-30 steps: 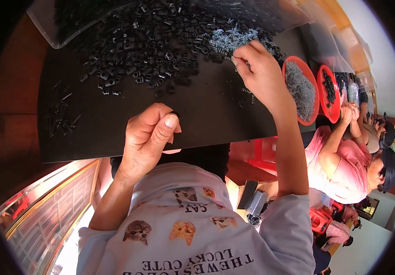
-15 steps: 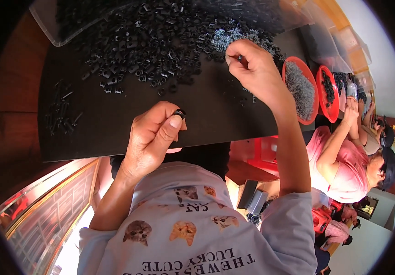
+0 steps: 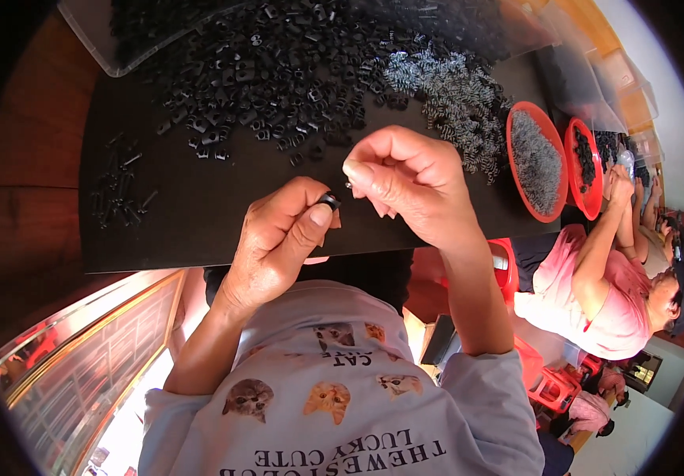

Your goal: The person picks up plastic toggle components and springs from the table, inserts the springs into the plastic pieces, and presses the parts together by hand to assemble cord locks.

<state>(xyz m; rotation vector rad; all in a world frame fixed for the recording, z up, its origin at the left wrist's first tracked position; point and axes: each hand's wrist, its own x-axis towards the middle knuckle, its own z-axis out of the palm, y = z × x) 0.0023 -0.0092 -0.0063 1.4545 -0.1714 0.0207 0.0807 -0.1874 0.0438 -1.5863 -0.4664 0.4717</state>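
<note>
Near the table's front edge, my left hand pinches a small black plastic part with a rounded edge between thumb and forefinger. Close on its right, my right hand has thumb and fingertips pressed together on a tiny metal spring, mostly hidden, with only its end showing. The two hands are apart by a small gap. Behind my right hand lies a heap of small silvery springs. A large heap of loose black plastic parts spreads over the far side of the dark table.
Thin black pins lie scattered at the left. A red bowl of small springs and a red bowl of black pieces stand at the right. Clear plastic bins border the far side. A co-worker in pink sits to the right.
My right hand has come from the spring heap toward me and leftward, to just beside my left hand, carrying the spring. My left hand still pinches the black part.
</note>
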